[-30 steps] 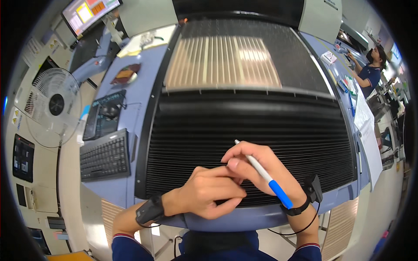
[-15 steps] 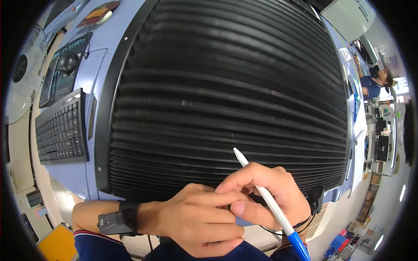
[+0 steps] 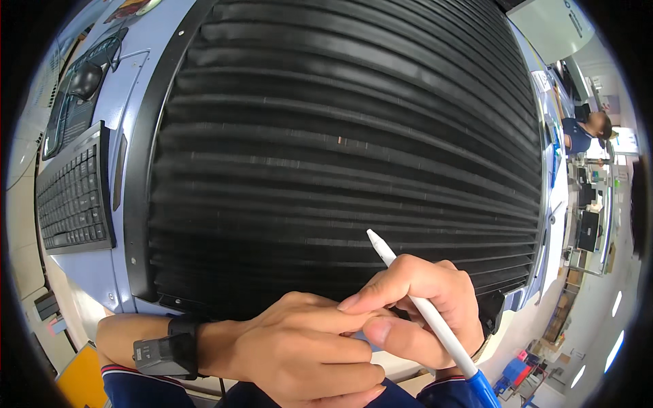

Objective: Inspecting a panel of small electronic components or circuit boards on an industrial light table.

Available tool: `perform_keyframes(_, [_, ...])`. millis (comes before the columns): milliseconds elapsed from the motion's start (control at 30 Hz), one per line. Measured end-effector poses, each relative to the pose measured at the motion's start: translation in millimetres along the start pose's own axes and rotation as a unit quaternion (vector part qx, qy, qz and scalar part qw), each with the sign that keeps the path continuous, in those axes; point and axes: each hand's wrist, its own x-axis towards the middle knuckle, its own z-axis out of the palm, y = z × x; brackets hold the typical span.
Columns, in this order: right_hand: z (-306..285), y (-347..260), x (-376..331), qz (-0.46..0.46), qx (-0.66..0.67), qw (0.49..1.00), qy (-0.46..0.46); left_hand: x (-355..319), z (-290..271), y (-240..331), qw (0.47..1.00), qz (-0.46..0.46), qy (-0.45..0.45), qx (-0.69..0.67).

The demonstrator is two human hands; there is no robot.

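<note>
My right hand [image 3: 442,306] grips a slim white pen [image 3: 439,323] with a blue rear end, its pale tip slanting up and to the left. The thumb and index finger of that hand rest against the fingers of my left hand [image 3: 299,350]. The left hand lies palm down with its fingers loosely stretched; its thumb is hidden. Anything between the touching fingers cannot be made out. Just beyond both hands spreads a large black pleated bellows cover [image 3: 340,170], and the pen's tip appears over its near folds.
A black keyboard [image 3: 78,194] and a mouse [image 3: 86,81] sit on the bluish machine surface [image 3: 112,282] at left. A dark frame [image 3: 141,231] borders the bellows. Farther right, a person in a dark shirt [image 3: 578,136] is near monitors. An orange panel [image 3: 81,374] shows at lower left.
The bellows' near folds, tightly packed before, now look wider apart. The keyboard and frame have shifted left in view. Both hands keep nearly the same pose, with the pen still held.
</note>
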Motion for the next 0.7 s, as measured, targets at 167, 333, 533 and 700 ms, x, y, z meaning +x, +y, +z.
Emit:
perform_keyframes(167, [2.3,1.4,0.4,-0.026,0.007,1.0,0.013,-0.3,-2.6,0.5,0.999,-0.041,-0.004,-0.024])
perform_keyframes(333, [2.3,-6.6,-0.4,0.05,0.036,0.997,0.037,2.8,-1.0,-1.3,1.0,-0.012,0.023,-0.01])
perform_keyframes(533, [2.4,-12.7,0.4,0.09,0.079,0.992,0.032,1.4,-1.0,-1.0,1.0,-0.004,0.022,0.009])
perform_keyframes(700, [8.2,-7.6,-0.7,0.058,0.076,0.994,0.048,0.8,-0.3,-0.5,1.0,-0.001,0.027,0.017])
